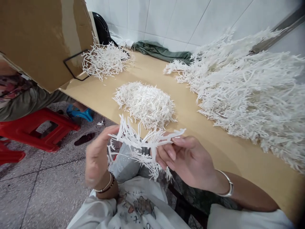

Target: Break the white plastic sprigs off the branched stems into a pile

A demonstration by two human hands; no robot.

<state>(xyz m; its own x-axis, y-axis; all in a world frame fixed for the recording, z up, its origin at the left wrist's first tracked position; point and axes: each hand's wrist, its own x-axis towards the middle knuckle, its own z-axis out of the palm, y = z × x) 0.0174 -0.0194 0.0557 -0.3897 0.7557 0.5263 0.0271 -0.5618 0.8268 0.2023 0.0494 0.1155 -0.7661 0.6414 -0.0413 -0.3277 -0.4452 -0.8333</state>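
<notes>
- From my end, the sprig [138, 142] sits between the two hands, raised at the near edge of the desk [147, 70].
- I have the right hand [190, 160] pinching its right end between thumb and fingers.
- I see the left hand [97, 156] just beside its left end, partly blurred; I cannot tell whether it grips.
- More white strands [149, 161] hang below the sprig, between the hands.
- Just beyond the hands, I see a small heap [146, 103] on the desk.
- A bigger pile [252, 92] spreads to the right; a looser clump [105, 60] lies farther back, beside the cardboard [45, 38].
</notes>
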